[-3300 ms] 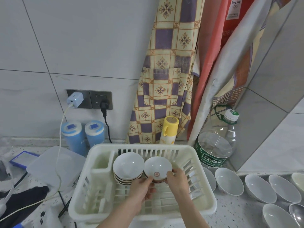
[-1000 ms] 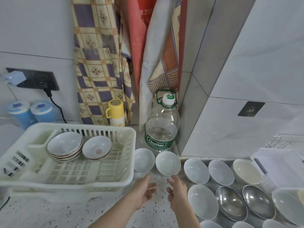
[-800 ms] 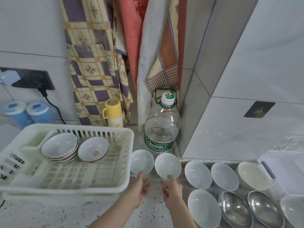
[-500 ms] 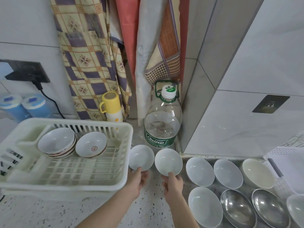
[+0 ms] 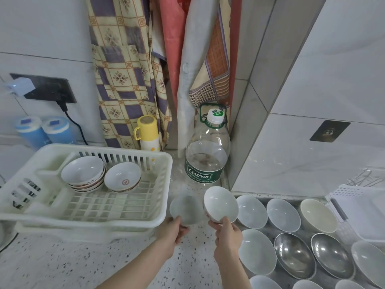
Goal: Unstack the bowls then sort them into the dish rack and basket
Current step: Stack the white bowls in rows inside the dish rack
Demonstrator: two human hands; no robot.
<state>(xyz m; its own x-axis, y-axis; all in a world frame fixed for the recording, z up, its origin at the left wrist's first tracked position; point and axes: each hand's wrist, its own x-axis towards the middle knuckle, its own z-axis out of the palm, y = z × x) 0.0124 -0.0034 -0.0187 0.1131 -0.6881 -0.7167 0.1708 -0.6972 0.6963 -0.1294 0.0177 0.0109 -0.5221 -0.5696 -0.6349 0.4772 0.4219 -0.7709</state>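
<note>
Two white porcelain bowls are being lifted off the counter (image 5: 87,261), one clamped in the left hand (image 5: 174,230), blurred (image 5: 185,208), the other (image 5: 220,204) in the right hand (image 5: 228,233), just beside the dish rack (image 5: 133,219). A carry leftward over its rim is likely being called for next.

My left grip (image 5: 174,230) pinches the near rim of a small white bowl (image 5: 186,208), blurred, just beside the white basket (image 5: 160,205); my right grip (image 5: 228,231) holds a second white bowl (image 5: 220,203), tilted toward me; a stack of bowls (image 5: 83,174) and a single bowl (image 5: 122,177) sit in the basket; more bowls (image 5: 283,211) lie on the speckled desk (image 5: 62,263) to my right.
</note>
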